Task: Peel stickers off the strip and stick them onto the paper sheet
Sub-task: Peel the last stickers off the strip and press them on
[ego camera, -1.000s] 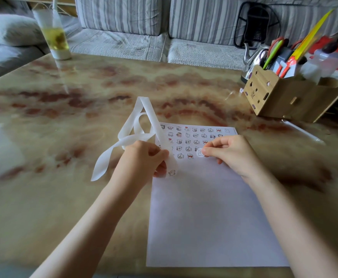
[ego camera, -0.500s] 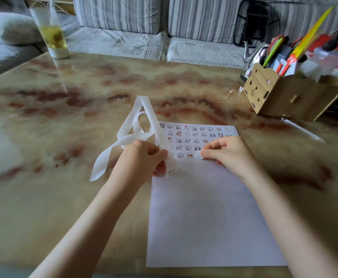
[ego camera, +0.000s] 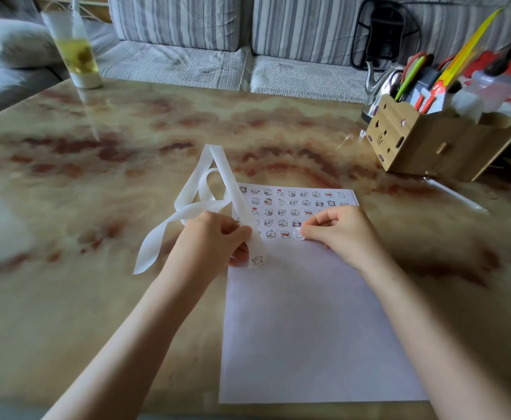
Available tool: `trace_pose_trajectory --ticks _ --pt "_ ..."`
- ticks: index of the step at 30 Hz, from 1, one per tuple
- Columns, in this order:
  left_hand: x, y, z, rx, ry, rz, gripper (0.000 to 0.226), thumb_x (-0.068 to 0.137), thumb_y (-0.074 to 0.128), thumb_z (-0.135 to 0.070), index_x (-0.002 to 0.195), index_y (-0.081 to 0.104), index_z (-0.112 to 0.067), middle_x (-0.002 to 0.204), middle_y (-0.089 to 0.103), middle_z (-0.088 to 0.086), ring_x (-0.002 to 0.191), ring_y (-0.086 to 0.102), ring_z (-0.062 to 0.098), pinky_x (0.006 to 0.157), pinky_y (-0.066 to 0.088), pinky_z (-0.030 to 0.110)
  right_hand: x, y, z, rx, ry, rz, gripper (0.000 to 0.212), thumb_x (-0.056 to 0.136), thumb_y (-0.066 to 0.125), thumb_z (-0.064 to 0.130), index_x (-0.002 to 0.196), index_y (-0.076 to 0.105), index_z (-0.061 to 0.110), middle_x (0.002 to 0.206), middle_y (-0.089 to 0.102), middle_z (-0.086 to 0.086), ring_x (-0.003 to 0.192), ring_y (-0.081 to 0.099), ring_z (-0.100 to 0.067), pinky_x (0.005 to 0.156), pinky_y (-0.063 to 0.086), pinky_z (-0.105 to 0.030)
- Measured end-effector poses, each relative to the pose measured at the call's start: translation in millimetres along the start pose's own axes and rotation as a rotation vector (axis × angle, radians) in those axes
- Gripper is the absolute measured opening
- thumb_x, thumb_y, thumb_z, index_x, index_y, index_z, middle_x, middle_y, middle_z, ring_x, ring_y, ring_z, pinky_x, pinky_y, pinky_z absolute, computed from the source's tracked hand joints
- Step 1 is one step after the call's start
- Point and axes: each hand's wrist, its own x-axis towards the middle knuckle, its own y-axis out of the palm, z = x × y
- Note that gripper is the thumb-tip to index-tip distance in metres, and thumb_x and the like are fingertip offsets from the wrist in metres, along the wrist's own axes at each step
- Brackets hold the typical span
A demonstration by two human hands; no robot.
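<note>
A white paper sheet [ego camera: 308, 322] lies on the marble table, its far end covered with several rows of small cartoon stickers [ego camera: 290, 204]. My left hand [ego camera: 214, 241] grips a long white backing strip [ego camera: 193, 204] that loops and curls to the left; one sticker shows on the strip's end below my thumb. My right hand [ego camera: 339, 228] has curled fingers, its fingertips pressing a sticker [ego camera: 299, 233] down at the end of the lowest row on the sheet.
A wooden organiser [ego camera: 430, 144] full of pens and scissors stands at the right, with a metal kettle [ego camera: 381, 86] behind it. A glass of yellow drink [ego camera: 78, 56] stands far left. A clear pen [ego camera: 457, 195] lies right of the sheet. A striped sofa runs behind the table.
My right hand has lowered its fingertips a little onto the sheet, pressing the sticker at the end of the lowest row. The left hand and strip have stayed in place.
</note>
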Motion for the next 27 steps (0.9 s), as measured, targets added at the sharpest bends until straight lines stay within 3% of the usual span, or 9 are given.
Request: trace_pose_trajectory --ticks 9,20,25,27 --pt "-1 -1 0 0.001 0.009 0.004 0.023 0.090 0.060 -0.018 0.076 0.073 -0.005 0.066 0.073 0.005 0.059 0.071 0.015 0.075 0.059 0.036 0 4 -3 -0.063 -0.028 -0.037 0.010 0.072 0.077 0.019 0.064 0.071 0.019 0.060 0.065 0.010 0.062 0.056 -0.008 0.066 0.042 -0.026" --pt "-3 -2 -1 0.053 0.026 0.001 0.021 0.089 0.061 -0.022 0.077 0.073 -0.008 0.067 0.074 0.002 0.057 0.070 0.009 0.073 0.058 0.031 3 6 -11 -0.125 -0.086 -0.042 0.010 0.072 0.077 0.024 0.070 0.067 0.021 0.065 0.065 0.007 0.063 0.057 -0.008 0.071 0.048 -0.031" --pt "-3 -1 -1 0.058 0.023 -0.002 0.022 0.089 0.061 -0.022 0.077 0.073 -0.007 0.067 0.073 0.001 0.056 0.069 0.009 0.071 0.057 0.028 8 1 -14 -0.082 -0.116 0.006 0.022 0.075 0.078 0.023 0.088 0.060 0.018 0.048 0.050 0.009 0.048 0.044 -0.001 0.061 0.035 -0.026" --pt "-2 -1 -1 0.038 0.013 -0.002 0.022 0.089 0.062 -0.021 0.076 0.073 -0.006 0.066 0.073 0.002 0.057 0.070 0.011 0.074 0.058 0.032 9 0 -17 -0.094 -0.124 0.009 0.020 0.077 0.076 0.022 0.088 0.059 0.019 0.045 0.051 0.011 0.049 0.046 0.001 0.065 0.039 -0.028"
